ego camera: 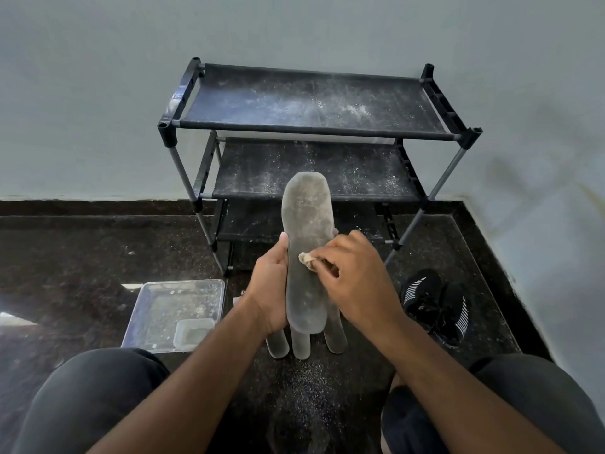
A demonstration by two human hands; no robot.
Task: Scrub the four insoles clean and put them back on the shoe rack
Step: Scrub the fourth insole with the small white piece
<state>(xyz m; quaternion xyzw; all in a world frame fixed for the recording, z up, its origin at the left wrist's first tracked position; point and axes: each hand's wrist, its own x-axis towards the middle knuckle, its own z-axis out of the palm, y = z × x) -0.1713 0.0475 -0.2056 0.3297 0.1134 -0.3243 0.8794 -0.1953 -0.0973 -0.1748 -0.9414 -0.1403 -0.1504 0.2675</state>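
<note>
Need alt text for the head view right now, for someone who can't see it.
Left hand holds a grey insole upright while the right hand rubs it with a small cloth. Three more insoles lie on the floor below, before a dusty black shoe rack.

Dim, even light; window glare on the floor [98, 250]; edges warped.

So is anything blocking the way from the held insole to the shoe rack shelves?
Nothing visible: the insole, held by the left hand, is in front of the shoe rack, whose shelves hold only dust.
</note>
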